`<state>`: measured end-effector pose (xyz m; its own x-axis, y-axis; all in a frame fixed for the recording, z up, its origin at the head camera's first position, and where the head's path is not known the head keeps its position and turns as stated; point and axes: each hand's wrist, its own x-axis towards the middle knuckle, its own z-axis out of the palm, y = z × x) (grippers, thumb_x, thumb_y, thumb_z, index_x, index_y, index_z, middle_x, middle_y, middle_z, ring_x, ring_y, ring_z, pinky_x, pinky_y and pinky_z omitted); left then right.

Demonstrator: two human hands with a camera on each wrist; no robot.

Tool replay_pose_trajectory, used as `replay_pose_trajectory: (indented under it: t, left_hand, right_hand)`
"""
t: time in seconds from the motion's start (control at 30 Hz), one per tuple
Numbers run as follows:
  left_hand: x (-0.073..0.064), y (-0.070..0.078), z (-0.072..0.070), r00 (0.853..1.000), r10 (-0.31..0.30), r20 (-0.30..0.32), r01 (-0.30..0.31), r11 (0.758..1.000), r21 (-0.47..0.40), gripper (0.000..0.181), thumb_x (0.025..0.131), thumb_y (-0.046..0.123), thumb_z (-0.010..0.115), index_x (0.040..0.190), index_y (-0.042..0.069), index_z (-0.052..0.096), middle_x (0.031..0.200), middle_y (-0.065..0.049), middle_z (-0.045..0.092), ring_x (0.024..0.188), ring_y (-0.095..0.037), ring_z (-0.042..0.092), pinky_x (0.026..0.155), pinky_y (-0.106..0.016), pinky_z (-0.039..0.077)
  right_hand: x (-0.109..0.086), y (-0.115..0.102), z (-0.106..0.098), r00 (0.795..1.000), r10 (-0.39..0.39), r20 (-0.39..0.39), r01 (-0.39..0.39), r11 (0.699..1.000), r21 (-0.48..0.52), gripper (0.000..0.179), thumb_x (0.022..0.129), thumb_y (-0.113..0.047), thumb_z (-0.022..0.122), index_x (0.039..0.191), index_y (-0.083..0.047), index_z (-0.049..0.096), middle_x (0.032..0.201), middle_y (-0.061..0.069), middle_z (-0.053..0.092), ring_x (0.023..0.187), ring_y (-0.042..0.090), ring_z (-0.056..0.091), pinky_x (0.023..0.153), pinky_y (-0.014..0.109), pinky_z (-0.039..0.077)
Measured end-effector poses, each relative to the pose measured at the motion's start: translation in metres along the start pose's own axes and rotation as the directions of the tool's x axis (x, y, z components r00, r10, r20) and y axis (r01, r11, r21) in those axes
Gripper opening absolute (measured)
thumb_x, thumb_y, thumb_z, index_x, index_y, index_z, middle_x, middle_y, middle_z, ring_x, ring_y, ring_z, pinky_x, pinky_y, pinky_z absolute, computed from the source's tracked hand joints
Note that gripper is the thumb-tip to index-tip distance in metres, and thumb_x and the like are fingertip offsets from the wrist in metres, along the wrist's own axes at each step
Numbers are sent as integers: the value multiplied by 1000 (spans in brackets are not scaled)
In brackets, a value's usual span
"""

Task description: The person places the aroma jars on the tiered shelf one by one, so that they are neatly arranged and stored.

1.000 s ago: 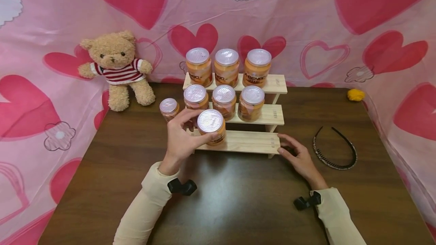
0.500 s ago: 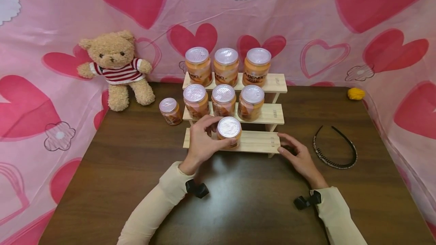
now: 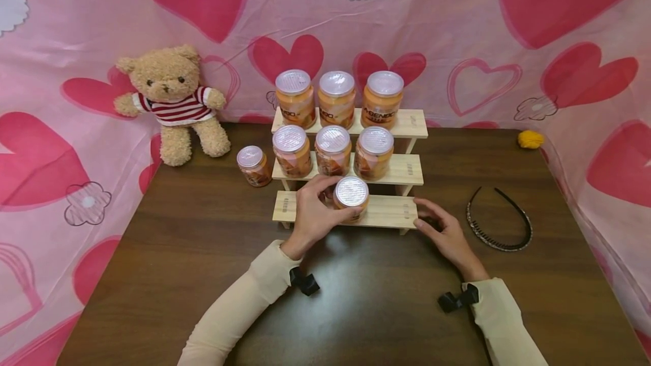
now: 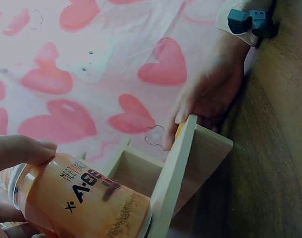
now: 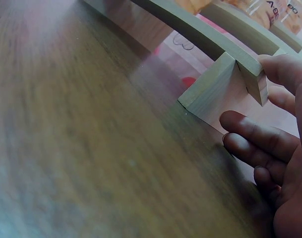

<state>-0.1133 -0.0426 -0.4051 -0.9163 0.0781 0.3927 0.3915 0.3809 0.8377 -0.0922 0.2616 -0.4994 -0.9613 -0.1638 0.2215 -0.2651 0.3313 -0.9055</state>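
My left hand (image 3: 316, 214) grips an orange-labelled jar (image 3: 351, 193) with a silvery lid by its sides, thumb in front. The jar stands upright at the middle of the lowest step of a three-tier wooden display stand (image 3: 389, 210). In the left wrist view, the lettered jar (image 4: 86, 198) has its base at the board. With thumb and forefinger, my right hand (image 3: 447, 236) holds the right end of that lowest board; its other fingers (image 5: 260, 136) curl loosely below. Similar jars fill much of the middle (image 3: 333, 154) and top (image 3: 337, 100) steps, three on each.
Left of the stand, another jar (image 3: 255, 166) stands on the dark wooden table (image 3: 366, 309). A teddy bear (image 3: 170, 103) sits at the back left. To the right lie a black headband (image 3: 500, 242) and a small yellow object (image 3: 530, 139). Pink heart-printed cloth (image 3: 447, 16) hangs behind.
My left hand has carried the jar rightward and slightly nearer, from the left part of the lowest step to its middle. The right hand has stayed at the board's end.
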Motion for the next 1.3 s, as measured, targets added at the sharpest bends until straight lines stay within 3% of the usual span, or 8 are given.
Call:
replay_pose_trajectory:
  t: [0.43,0.7,0.8,0.93,1.07,1.3]
  left_hand:
    - [-1,0,0,1000,3,15,-4,999,54,59,61,22,96,112,3,73,109,-14,73,97,-22,66,75,-23,48]
    - [-3,2,-6,998,24,57,-30,994,106,60,65,24,94,117,4,71,110,-13,73,88,-20,64,69,-37,53]
    - [-4,4,-11,998,35,54,-42,992,117,60,65,24,94,117,4,71,108,-13,73,83,-21,64,65,-34,51]
    - [-5,12,-25,996,87,19,-89,988,127,58,66,21,93,116,1,71,104,-14,73,73,-23,62,58,-24,43]
    - [-3,24,-44,988,142,-52,-136,984,112,55,67,19,92,114,0,71,102,-15,73,72,-24,61,58,-24,41]
    - [2,35,-81,958,198,-210,-188,980,64,53,66,8,92,114,-1,72,100,-19,73,73,-19,59,61,-21,41]
  right_hand:
    - [1,0,-1,1000,-4,3,4,1000,-8,46,94,1,64,139,-2,56,106,-28,66,101,-10,61,84,9,44]
    - [0,2,0,1000,1,4,-1,1000,-15,46,94,1,64,140,-3,55,106,-28,66,101,-10,61,84,9,44]
    - [0,3,0,1000,6,4,-6,1000,-25,46,94,0,64,140,-3,56,105,-29,66,101,-10,61,85,9,43]
    - [-1,1,0,1000,8,7,-8,999,-33,46,94,0,64,140,-4,55,105,-29,66,101,-10,61,84,9,43]
    - [-1,0,0,1000,10,9,-9,999,-35,46,95,-1,63,140,-5,55,105,-27,67,100,-9,60,84,11,43]
    - [-1,1,1,1000,1,5,-1,999,-36,46,95,-1,64,140,-5,56,105,-23,68,99,-9,61,83,11,43]
